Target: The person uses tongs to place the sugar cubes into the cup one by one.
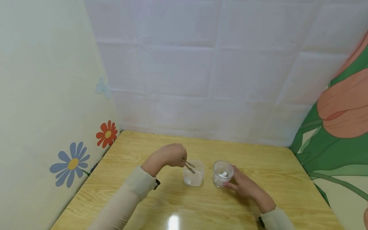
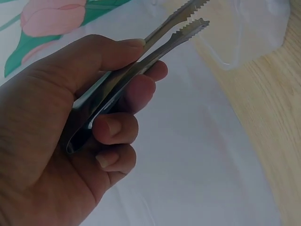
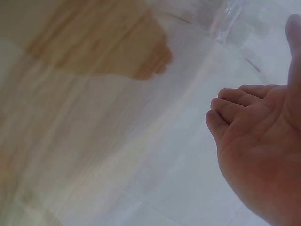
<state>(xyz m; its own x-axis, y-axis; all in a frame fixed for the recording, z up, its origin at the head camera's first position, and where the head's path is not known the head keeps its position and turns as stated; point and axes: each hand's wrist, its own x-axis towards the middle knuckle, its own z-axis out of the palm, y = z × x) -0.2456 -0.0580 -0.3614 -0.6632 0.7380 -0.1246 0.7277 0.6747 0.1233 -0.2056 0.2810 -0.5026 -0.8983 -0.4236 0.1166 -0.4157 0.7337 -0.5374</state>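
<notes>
My left hand [image 1: 171, 155] grips small metal tongs [image 2: 136, 66] between thumb and curled fingers. Their serrated tips stand apart with nothing between them, over a clear square plastic container [image 1: 198, 182] in the head view. At the right of that container stands a clear glass cup [image 1: 218, 182] with small white pieces [image 1: 223, 174] inside. My right hand [image 1: 244, 183] holds the cup from its right side, thumb at the near side and fingers round the far side. In the right wrist view the right palm [image 3: 258, 141] shows, and the glass is only a blurred clear shape.
A wood-grain table [image 1: 161, 207] lies under everything. White cloth [image 1: 178, 70] hangs behind its far edge. Flower-printed panels stand at the left [image 1: 43, 95] and right [image 1: 345, 127] sides.
</notes>
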